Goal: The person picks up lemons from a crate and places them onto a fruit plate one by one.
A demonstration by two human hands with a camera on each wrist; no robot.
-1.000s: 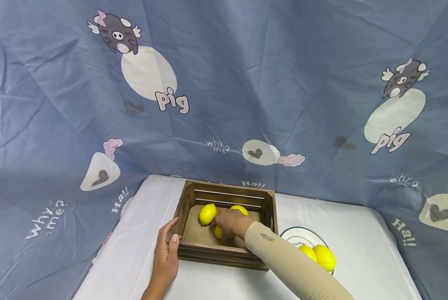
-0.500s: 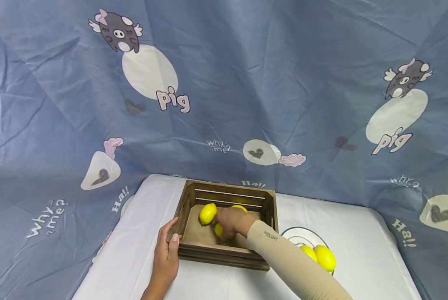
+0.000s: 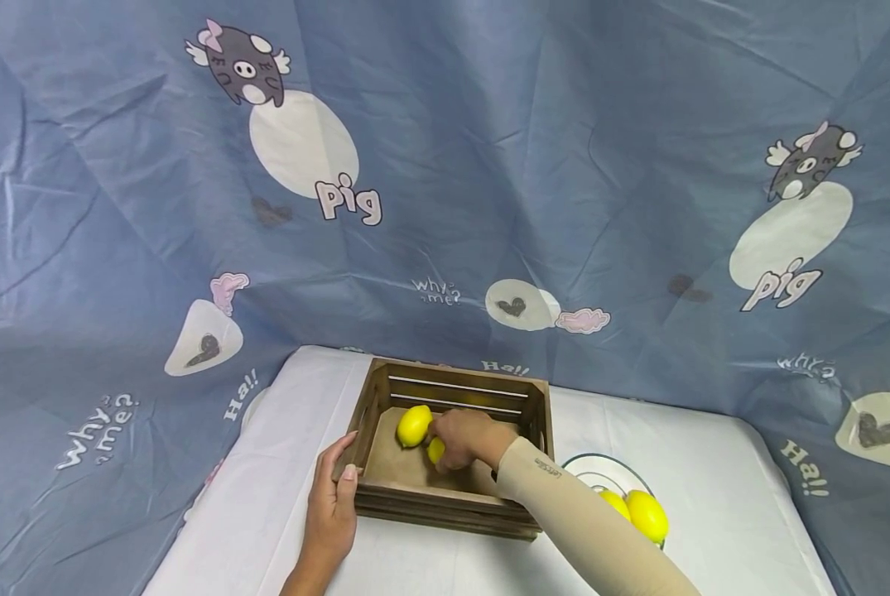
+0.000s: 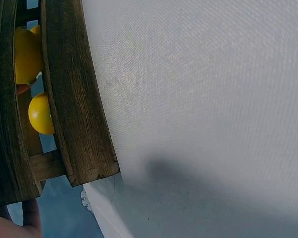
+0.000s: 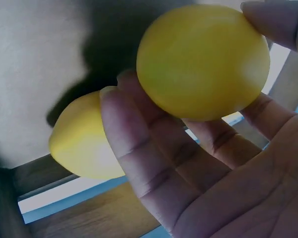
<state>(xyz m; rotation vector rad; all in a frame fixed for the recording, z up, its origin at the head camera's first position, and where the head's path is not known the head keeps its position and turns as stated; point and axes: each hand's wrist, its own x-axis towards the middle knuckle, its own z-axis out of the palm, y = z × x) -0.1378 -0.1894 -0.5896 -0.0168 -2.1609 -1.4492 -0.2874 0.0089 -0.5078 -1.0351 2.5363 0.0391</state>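
Note:
A brown wooden crate (image 3: 445, 505) with slatted sides stands on the table. My left hand (image 3: 330, 505) holds its left end, thumb near the front corner; in the left wrist view only a bit of that hand shows at the lower left. Inside the crate, my right hand (image 3: 467, 439) grips a yellow lemon (image 5: 203, 62) between thumb and fingers, just above the crate floor. Part of a lemon (image 3: 435, 449) peeks out beside that hand. Another lemon (image 3: 414, 425) lies to its left. In the left wrist view, a lemon (image 4: 41, 114) shows through the slat gap.
Right of the crate, a white plate (image 3: 601, 468) with a dark rim bears lemons (image 3: 647, 516), partly covered by the right forearm. White cloth (image 3: 705, 463) covers the table. A blue printed curtain (image 3: 430, 149) hangs behind and at both sides.
The right hand has shifted slightly back and right inside the crate, and now covers the rear lemon that showed before. The left hand keeps its place on the crate.

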